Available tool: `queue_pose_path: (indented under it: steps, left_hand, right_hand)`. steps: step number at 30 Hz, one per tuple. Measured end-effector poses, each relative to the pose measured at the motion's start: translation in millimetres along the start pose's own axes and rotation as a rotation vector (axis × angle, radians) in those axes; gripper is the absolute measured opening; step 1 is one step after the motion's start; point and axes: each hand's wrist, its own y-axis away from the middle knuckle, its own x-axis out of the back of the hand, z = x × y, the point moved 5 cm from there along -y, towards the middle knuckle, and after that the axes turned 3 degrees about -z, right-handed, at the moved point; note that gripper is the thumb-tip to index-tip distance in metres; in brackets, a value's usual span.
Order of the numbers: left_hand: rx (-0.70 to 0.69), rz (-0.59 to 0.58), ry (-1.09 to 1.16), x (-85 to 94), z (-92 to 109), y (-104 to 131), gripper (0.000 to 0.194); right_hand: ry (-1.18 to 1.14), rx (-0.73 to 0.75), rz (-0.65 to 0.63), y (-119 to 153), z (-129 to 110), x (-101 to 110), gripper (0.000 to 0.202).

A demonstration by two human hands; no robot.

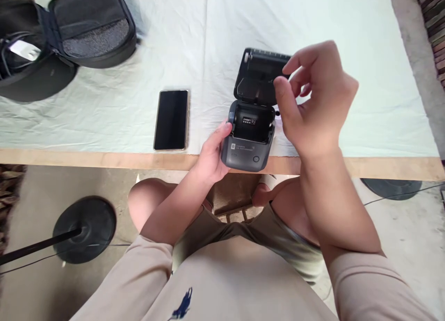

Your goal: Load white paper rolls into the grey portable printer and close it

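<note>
A small dark grey label printer [246,155] sits at the table's front edge with its lid [259,77] raised and tilted back. Its hollow roll compartment [252,121] shows a small white printed label inside and no paper roll. My left hand [213,151] grips the printer's left side, thumb on the upper rim, fingers hidden beneath. At the lid's right edge is my right hand [314,98], its fingers loosely bent and the thumb apart from the index finger. Nothing shows between them; whether the fingertips touch the lid I cannot tell.
Left of the printer lies a phone [171,120] with a dark screen. An open black zip case [93,33] at the back left holds a cable and a white plug [25,50]. A pale cloth covers the table, whose wooden front edge [104,158] shows. A round black stand base [85,228] rests on the floor.
</note>
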Motion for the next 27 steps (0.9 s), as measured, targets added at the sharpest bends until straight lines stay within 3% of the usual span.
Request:
queue_pose_path:
  steps: [6, 8, 12, 16, 18, 21, 24, 27]
  left_hand:
    - [0.027, 0.106, 0.070, 4.4, 1, -2, 0.020]
    - [0.007, 0.127, 0.099, 4.8, 2, -3, 0.022]
    - [-0.062, 0.107, 0.133, 2.6, 4, -4, 0.028]
    - [-0.084, 0.116, 0.107, 1.8, 5, -2, 0.031]
    - [-0.087, 0.131, 0.087, 2.9, 6, -2, 0.032]
    - [-0.085, 0.122, 0.098, 4.8, 5, -2, 0.031]
    - [-0.090, 0.099, 0.110, 6.1, 4, -2, 0.029]
    - [-0.066, 0.094, 0.086, 4.9, 1, -3, 0.029]
  right_hand:
    - [0.037, -0.086, 0.064, 11, 18, 18, 0.006]
    - [0.143, -0.133, -0.018, 24, 28, 19, 0.013]
    - [0.290, -0.202, -0.232, 48, 43, -5, 0.039]
    - [0.329, -0.271, -0.333, 59, 46, -39, 0.041]
    - [0.328, -0.259, -0.346, 59, 46, -46, 0.046]
    - [0.272, -0.175, -0.263, 54, 48, -34, 0.051]
    - [0.140, -0.043, -0.077, 45, 42, -2, 0.054]
    - [-0.070, 0.050, 0.117, 37, 19, 29, 0.068]
